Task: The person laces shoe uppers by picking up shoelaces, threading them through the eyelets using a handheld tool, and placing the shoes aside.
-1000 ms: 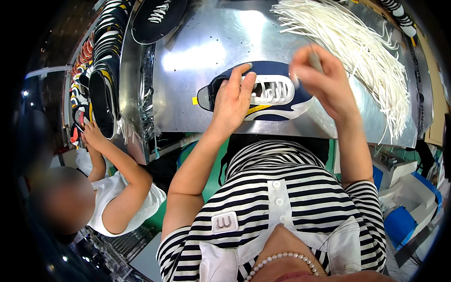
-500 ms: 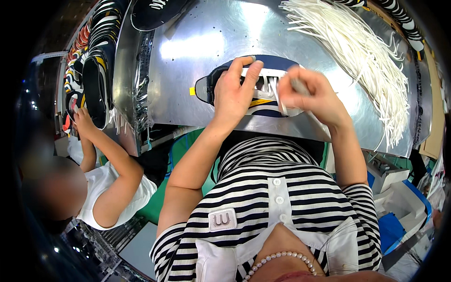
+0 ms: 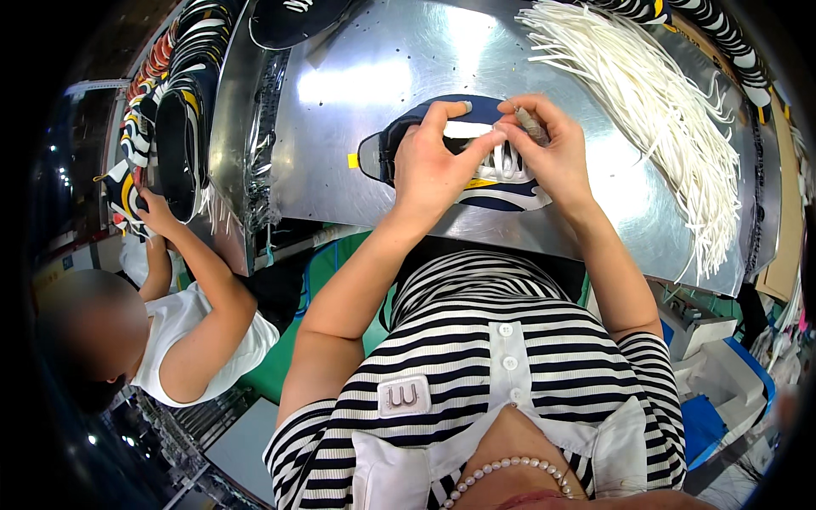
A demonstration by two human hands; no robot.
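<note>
A navy, white and yellow shoe upper (image 3: 489,200) lies on its base on the metal table, heel toward the left and toe toward the right. White shoelace (image 3: 507,163) crosses part of its front opening. My left hand (image 3: 432,161) grips the upper around its collar, with the index finger on the far eyelet side and the thumb reaching over the opening. Over the far eyelet row, my right hand (image 3: 548,144) is closed in a pinch, apparently on the shoelace; the lace's end is hidden by the fingertips. One right finger wears a greyish wrap (image 3: 531,126).
A thick bundle of loose white shoelaces (image 3: 654,119) covers the table's right side. A dark shoe piece (image 3: 297,21) sits at the far left. Stacked uppers (image 3: 180,140) line the left edge, where a co-worker's hand (image 3: 157,212) holds one. More uppers (image 3: 731,51) stand far right.
My right hand has moved from the near, toe side of the opening to the far eyelet row, up against my left thumb. At left, the co-worker's upper has come further into view.
</note>
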